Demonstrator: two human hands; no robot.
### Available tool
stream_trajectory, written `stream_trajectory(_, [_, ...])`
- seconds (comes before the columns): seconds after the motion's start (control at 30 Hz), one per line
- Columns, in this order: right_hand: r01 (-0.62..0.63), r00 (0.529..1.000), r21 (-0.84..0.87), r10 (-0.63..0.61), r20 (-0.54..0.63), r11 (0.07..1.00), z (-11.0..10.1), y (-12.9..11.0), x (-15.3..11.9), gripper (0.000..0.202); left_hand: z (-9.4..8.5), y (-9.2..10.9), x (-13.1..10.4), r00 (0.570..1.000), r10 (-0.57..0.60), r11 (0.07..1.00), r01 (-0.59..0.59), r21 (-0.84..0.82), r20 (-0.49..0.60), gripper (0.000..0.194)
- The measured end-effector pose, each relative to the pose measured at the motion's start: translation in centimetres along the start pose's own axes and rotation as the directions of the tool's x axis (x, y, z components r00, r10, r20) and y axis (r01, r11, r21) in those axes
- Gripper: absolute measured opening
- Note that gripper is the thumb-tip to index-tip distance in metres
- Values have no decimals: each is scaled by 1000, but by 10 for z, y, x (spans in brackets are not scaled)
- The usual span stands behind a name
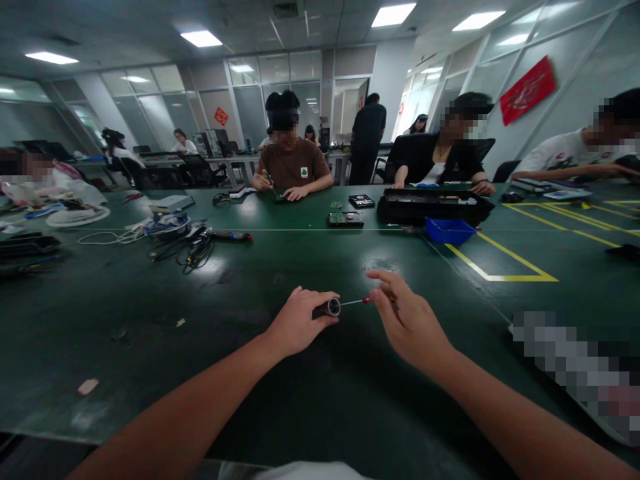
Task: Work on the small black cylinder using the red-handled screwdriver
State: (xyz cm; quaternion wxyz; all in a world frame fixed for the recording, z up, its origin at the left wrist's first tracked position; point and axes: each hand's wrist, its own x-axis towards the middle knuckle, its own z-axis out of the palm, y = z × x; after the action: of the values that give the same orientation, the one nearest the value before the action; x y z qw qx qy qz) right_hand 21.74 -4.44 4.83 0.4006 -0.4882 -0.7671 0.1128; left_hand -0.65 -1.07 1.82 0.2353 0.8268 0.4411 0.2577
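Observation:
Above the green table, my left hand (297,323) grips a small dark cylindrical part (333,307) between thumb and fingers; its round, light-rimmed end faces me. A thin screwdriver (356,303) spans the gap between my hands. Its metal shaft reaches the dark part on the left, and its red end sits at the fingertips of my right hand (407,317). The thumb of that hand is on the red end while the index finger stretches out above it. Whether the tip is inside the part or only against it, I cannot tell.
Across the green table (280,267), a person in brown (305,163) works with a screwdriver. Hard drives (346,219), a blue tray (450,231) and a long black housing (435,205) lie ahead. Tangled cables (187,243) are at left, a blurred-out object (575,373) at right.

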Motion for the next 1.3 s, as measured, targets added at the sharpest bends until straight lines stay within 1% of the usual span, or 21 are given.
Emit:
stream_trajectory(0.13, [-8, 999, 28, 9, -33, 1000, 0, -1, -1, 31, 0, -3, 1, 1000, -4, 1000, 3, -3, -11, 39])
stream_trajectory(0.23, [-40, 999, 23, 40, 4, 999, -1, -3, 0, 25, 2, -3, 0, 1000, 14, 1000, -14, -3, -2, 41])
stream_trajectory(0.3, [-48, 999, 7, 48, 18, 999, -2, -4, 0, 25, 3, -3, 0, 1000, 23, 1000, -23, -4, -1, 42])
stream_trajectory(0.53, [7, 999, 45, -5, -40, 999, 2, 0, -1, 25, 0, -3, 2, 999, -10, 1000, 10, -3, -40, 38])
stream_trajectory(0.63, [-15, 1000, 54, 16, -4, 998, 2, 0, -1, 21, -1, -3, 2, 1000, -14, 1000, 14, 7, -24, 39])
stream_trajectory(0.77, [-18, 999, 29, 17, 38, 999, 1, -3, -1, 26, 1, -5, 1, 1000, -7, 1000, 7, 24, -5, 39])
stream_trajectory(0.93, [-26, 999, 30, 26, 21, 999, 2, -2, -1, 29, 0, -4, 1, 1000, 3, 1000, -3, 26, -6, 38])
stream_trajectory(1.07, [-11, 1000, 42, 11, -19, 999, 2, -1, -2, 24, -2, -2, 2, 1000, -8, 1000, 8, 31, -14, 38])
stream_trajectory(1.2, [-8, 1000, 29, 9, -10, 1000, 2, -2, -3, 21, -1, -2, 2, 1000, -18, 999, 18, 35, -4, 38])
stream_trajectory(1.3, [23, 1000, 28, -23, 1, 999, 1, -2, -2, 23, -1, -3, 2, 1000, -15, 999, 15, 30, -12, 38])
